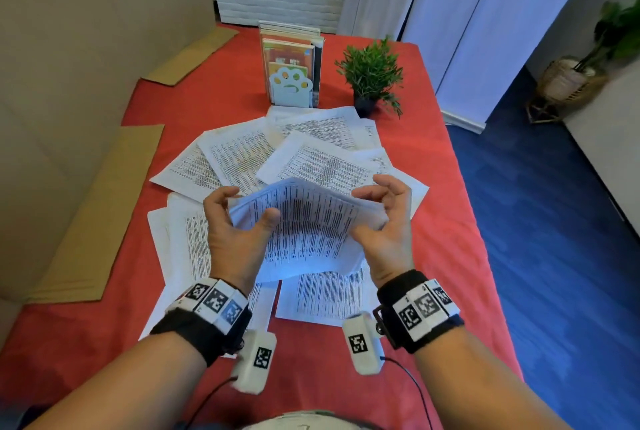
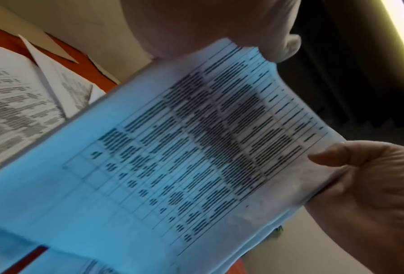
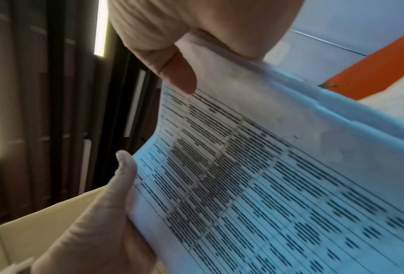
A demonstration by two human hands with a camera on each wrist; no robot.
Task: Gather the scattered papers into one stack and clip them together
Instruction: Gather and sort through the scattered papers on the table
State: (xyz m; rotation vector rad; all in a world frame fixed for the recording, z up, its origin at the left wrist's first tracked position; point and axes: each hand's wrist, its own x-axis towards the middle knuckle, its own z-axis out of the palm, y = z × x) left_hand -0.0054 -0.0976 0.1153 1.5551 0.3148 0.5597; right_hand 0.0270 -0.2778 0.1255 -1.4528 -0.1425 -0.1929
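I hold a bundle of printed sheets point(image 1: 304, 228) above the table, bowed upward in the middle. My left hand point(image 1: 235, 218) grips its left edge, thumb on top and fingers curled behind. My right hand point(image 1: 384, 211) grips the right edge the same way. In the left wrist view the bundle point(image 2: 172, 157) fills the frame, with the right hand's thumb point(image 2: 332, 153) on its far edge. In the right wrist view my right thumb point(image 3: 172, 74) presses the bundle point(image 3: 266, 176). Several more printed sheets point(image 1: 242, 152) lie scattered and overlapping on the red tablecloth point(image 1: 440, 221), some under my hands point(image 1: 322, 294).
A paw-shaped bookend with books point(image 1: 291, 83) and a small potted plant point(image 1: 372, 76) stand behind the papers. Flat cardboard pieces point(image 1: 100, 214) lie along the table's left side against a beige wall. The table's right edge point(image 1: 467, 187) drops to blue floor.
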